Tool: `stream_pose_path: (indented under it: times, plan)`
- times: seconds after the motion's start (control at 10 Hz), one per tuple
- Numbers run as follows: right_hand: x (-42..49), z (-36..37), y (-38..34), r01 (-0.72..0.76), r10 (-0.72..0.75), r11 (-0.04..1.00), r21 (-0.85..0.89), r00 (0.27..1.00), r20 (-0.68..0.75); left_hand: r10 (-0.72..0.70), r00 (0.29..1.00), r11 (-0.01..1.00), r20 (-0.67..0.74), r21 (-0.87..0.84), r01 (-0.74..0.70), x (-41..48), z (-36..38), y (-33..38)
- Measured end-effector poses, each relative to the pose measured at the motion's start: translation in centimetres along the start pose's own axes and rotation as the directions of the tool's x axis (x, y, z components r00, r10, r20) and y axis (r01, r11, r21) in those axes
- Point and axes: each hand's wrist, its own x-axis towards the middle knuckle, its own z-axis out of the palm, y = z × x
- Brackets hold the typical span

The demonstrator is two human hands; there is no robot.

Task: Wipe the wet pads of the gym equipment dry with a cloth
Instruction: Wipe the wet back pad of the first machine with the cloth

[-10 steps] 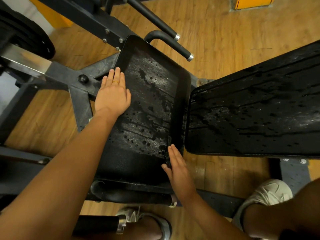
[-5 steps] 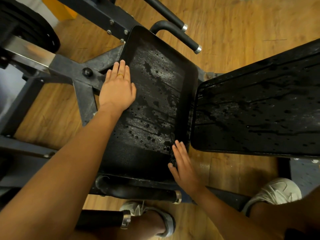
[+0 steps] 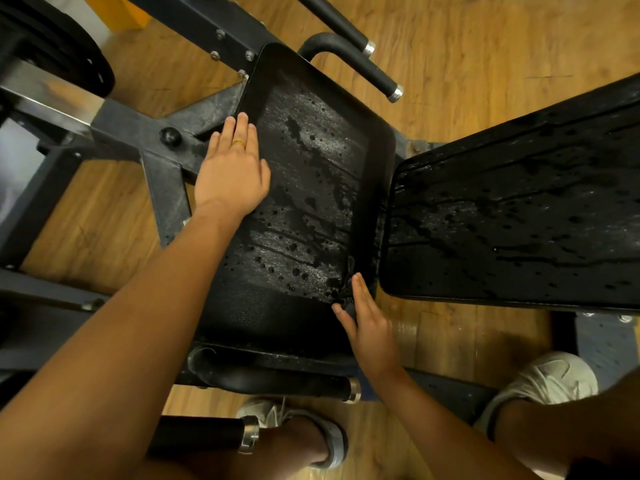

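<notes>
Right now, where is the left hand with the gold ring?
Head view, centre-left: the left hand lies flat on the left edge of the wet black rectangular pad, beside the dark metal frame.

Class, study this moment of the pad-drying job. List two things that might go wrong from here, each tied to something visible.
No cloth plainly shows; the left hand and right hand touch the beaded small pad bare, so water may only smear.
The large pad is wet too; runoff could reach the wooden floor by the shoe, a slip risk.
</notes>
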Motion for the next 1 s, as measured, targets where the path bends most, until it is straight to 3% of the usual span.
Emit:
stream_pose_path:
  times: [0.2, 0.6, 0.7, 0.8, 0.9, 1.0]
  plan:
    - [2.1, 1.0, -2.0, -0.068, 0.061, 0.996, 0.060, 0.990, 0.124, 0.001, 1.000, 1.000, -0.001, 0.004, -0.001, 0.0, 0.1, 0.0]
    - [0.2, 0.5, -1.6, -0.136, 0.101, 0.955, 0.262, 0.985, 0.143, 0.001, 1.000, 1.000, 0.001, -0.001, -0.001, -0.1, -0.2, 0.1]
    - [0.9, -0.2, -0.5, -0.098, 0.054, 0.964, 0.249, 0.983, 0.178, 0.004, 1.000, 1.000, -0.005, -0.003, -0.004, -0.1, -0.1, 0.1]
    - [1.8, -0.6, 1.1, 0.107, -0.112, 0.994, 0.035, 0.976, 0.187, 0.003, 1.000, 1.000, -0.010, 0.000, -0.003, -0.1, 0.0, 0.0]
    - [2.7, -0.1, 1.7, 0.192, -0.192, 0.981, 0.019, 0.960, 0.206, 0.005, 1.000, 1.000, -0.013, 0.001, -0.005, -0.2, 0.0, 0.0]
    - [2.4, 0.9, 1.0, 0.099, -0.117, 0.985, 0.141, 0.986, 0.122, 0.011, 1.000, 1.000, -0.017, 0.011, -0.011, -0.1, 0.1, 0.0]
